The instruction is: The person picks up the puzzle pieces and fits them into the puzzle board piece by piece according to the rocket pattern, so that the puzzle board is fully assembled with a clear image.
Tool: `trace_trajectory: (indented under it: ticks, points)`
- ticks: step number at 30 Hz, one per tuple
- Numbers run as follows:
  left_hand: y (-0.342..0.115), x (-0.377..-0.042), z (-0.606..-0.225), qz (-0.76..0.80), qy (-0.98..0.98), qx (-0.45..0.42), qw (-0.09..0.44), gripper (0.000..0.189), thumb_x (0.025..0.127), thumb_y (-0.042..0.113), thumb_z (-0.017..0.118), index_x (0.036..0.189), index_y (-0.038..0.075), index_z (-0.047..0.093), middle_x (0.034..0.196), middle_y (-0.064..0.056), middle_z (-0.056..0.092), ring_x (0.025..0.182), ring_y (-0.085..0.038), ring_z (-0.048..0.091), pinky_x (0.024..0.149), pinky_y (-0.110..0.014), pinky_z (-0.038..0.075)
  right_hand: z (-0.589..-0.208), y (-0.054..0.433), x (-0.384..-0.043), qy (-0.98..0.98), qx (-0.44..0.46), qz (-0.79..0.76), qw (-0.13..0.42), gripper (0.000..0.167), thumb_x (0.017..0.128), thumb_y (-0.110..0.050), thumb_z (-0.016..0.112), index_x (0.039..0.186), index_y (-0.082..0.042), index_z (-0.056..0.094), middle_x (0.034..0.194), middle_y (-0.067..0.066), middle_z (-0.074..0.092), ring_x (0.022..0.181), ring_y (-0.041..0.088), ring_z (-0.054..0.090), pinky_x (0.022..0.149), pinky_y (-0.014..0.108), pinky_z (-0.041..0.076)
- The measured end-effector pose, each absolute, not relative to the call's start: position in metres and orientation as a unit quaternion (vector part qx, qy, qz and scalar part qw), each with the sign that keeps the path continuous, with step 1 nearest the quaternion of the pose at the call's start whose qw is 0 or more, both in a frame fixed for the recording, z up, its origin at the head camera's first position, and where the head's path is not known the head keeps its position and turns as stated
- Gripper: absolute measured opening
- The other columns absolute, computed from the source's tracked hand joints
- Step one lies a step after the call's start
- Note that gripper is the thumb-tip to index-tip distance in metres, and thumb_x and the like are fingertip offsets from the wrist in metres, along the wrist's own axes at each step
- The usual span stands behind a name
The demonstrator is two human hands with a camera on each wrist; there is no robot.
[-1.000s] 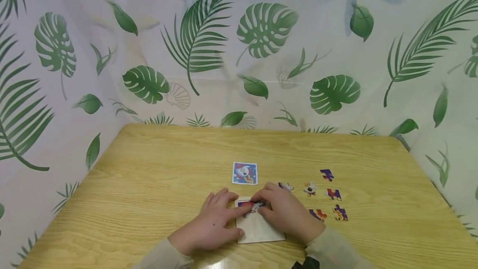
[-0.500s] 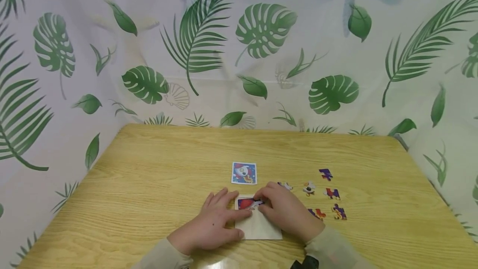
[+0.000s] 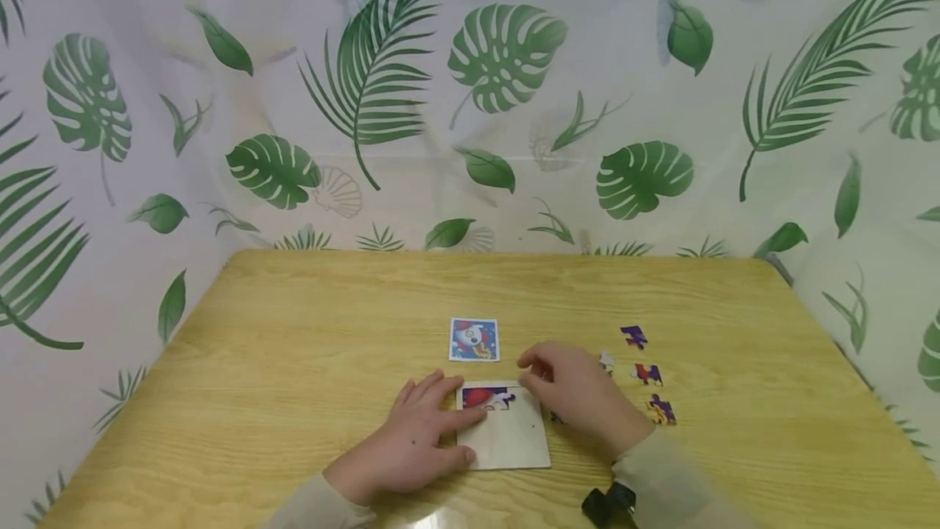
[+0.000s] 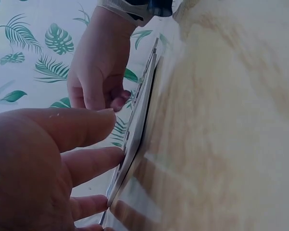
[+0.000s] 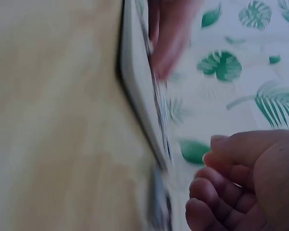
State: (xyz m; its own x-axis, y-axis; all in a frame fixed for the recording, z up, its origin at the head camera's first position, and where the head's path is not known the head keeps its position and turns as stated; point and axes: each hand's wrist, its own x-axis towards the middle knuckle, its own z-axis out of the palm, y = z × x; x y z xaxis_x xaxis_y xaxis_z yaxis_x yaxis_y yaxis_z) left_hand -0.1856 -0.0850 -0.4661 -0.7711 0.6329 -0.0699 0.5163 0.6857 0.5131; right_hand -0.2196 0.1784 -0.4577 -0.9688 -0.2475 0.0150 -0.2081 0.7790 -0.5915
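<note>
A square pale puzzle board (image 3: 507, 443) lies on the table. Joined jigsaw pieces (image 3: 477, 398) with a red, white and purple picture fill part of its top edge. My left hand (image 3: 414, 439) rests along the board's left side, fingers extended and touching it. Just past the board's upper right corner, my right hand (image 3: 580, 390) hovers with loosely curled fingers. In the right wrist view nothing shows between the right hand's (image 5: 245, 187) thumb and fingers. The board's edge (image 4: 139, 115) appears side-on in the left wrist view.
Loose jigsaw pieces lie right of the board: a purple one (image 3: 635, 337), a red and purple one (image 3: 649, 374) and a purple and orange one (image 3: 661, 409). The right hand partly covers others. A picture card (image 3: 474, 340) lies behind the board. A leaf-patterned curtain (image 3: 507, 55) stands behind the table.
My right hand has let go of the white piece at the board's top and moved right, off the board. The left hand stays on the board. The head view has shifted slightly.
</note>
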Motion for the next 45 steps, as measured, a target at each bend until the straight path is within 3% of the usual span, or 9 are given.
trace_trajectory:
  ticks: [6, 13, 17, 23, 29, 32, 39, 42, 45]
  points:
    - [-0.083, -0.184, -0.466, 0.25, 0.909, 0.31, 0.121, 0.052, 0.096, 0.045, 0.063, 0.146, 0.033, 0.056, 0.164, -0.011, 0.028, 0.152, -0.039, 0.012, 0.118, -0.063, 0.003, -0.445, 0.245, -0.234, 0.959, -0.088, -0.27, -0.001, 0.027, 0.098, -0.023, 0.065, 0.121, -0.008, 0.07, 0.094, -0.001, 0.064, 0.079, 0.016, 0.057, 0.068, 0.036, 0.049]
    - [-0.081, -0.184, -0.465, 0.233, 0.914, 0.308, 0.126, 0.061, 0.097, 0.047, 0.061, 0.152, 0.027, 0.049, 0.164, -0.01, 0.028, 0.152, -0.038, 0.014, 0.118, -0.063, 0.004, -0.456, 0.316, -0.245, 0.964, -0.058, -0.259, 0.029, 0.052, 0.1, -0.028, 0.064, 0.143, -0.002, 0.054, 0.117, 0.02, 0.061, 0.101, 0.033, 0.06, 0.082, 0.054, 0.051]
    - [-0.081, -0.186, -0.465, 0.229, 0.915, 0.306, 0.13, 0.062, 0.098, 0.048, 0.06, 0.153, 0.024, 0.047, 0.165, -0.009, 0.026, 0.152, -0.037, 0.013, 0.119, -0.062, 0.003, -0.461, 0.331, -0.245, 0.964, -0.064, -0.251, 0.055, 0.064, 0.1, -0.031, 0.064, 0.151, 0.001, 0.043, 0.112, 0.02, 0.057, 0.094, 0.03, 0.056, 0.08, 0.051, 0.051]
    - [-0.084, -0.187, -0.463, 0.229, 0.916, 0.303, 0.129, 0.062, 0.098, 0.049, 0.059, 0.153, 0.024, 0.047, 0.165, -0.008, 0.025, 0.152, -0.036, 0.014, 0.119, -0.062, 0.005, -0.461, 0.323, -0.247, 0.973, -0.08, -0.214, 0.044, 0.051, 0.1, -0.023, 0.063, 0.144, 0.0, 0.052, 0.093, 0.01, 0.053, 0.077, 0.023, 0.046, 0.066, 0.039, 0.041]
    - [-0.087, -0.187, -0.464, 0.233, 0.917, 0.299, 0.126, 0.061, 0.098, 0.047, 0.059, 0.153, 0.022, 0.048, 0.165, -0.009, 0.025, 0.152, -0.036, 0.014, 0.119, -0.062, 0.005, -0.462, 0.319, -0.254, 0.966, -0.057, -0.244, 0.055, 0.031, 0.099, -0.022, 0.065, 0.12, 0.001, 0.061, 0.091, 0.008, 0.059, 0.075, 0.022, 0.052, 0.068, 0.041, 0.046]
    - [-0.089, -0.187, -0.465, 0.237, 0.917, 0.296, 0.124, 0.061, 0.098, 0.047, 0.059, 0.152, 0.022, 0.049, 0.165, -0.009, 0.026, 0.152, -0.037, 0.014, 0.119, -0.063, 0.005, -0.463, 0.317, -0.255, 0.963, -0.049, -0.259, 0.053, 0.029, 0.098, -0.022, 0.067, 0.115, 0.001, 0.06, 0.091, 0.008, 0.059, 0.076, 0.022, 0.053, 0.069, 0.041, 0.046]
    - [-0.089, -0.188, -0.467, 0.24, 0.916, 0.296, 0.127, 0.061, 0.098, 0.048, 0.058, 0.153, 0.024, 0.048, 0.166, -0.007, 0.025, 0.153, -0.035, 0.013, 0.119, -0.062, 0.004, -0.464, 0.322, -0.256, 0.963, -0.045, -0.261, 0.051, 0.044, 0.101, -0.03, 0.064, 0.125, 0.006, 0.059, 0.103, 0.014, 0.062, 0.085, 0.025, 0.056, 0.076, 0.048, 0.05]
    - [-0.089, -0.189, -0.467, 0.24, 0.915, 0.298, 0.128, 0.061, 0.099, 0.048, 0.058, 0.153, 0.024, 0.047, 0.166, -0.007, 0.024, 0.153, -0.035, 0.012, 0.119, -0.061, 0.003, -0.463, 0.325, -0.255, 0.963, -0.06, -0.257, 0.048, 0.047, 0.104, -0.027, 0.057, 0.134, 0.009, 0.055, 0.103, 0.014, 0.064, 0.083, 0.025, 0.057, 0.075, 0.048, 0.05]
    - [-0.088, -0.188, -0.467, 0.241, 0.915, 0.296, 0.133, 0.06, 0.099, 0.047, 0.059, 0.153, 0.023, 0.048, 0.166, -0.007, 0.025, 0.153, -0.035, 0.012, 0.119, -0.061, 0.003, -0.462, 0.327, -0.254, 0.961, -0.083, -0.257, 0.054, 0.046, 0.102, -0.02, 0.059, 0.137, 0.009, 0.053, 0.099, 0.012, 0.063, 0.082, 0.023, 0.056, 0.074, 0.045, 0.048]
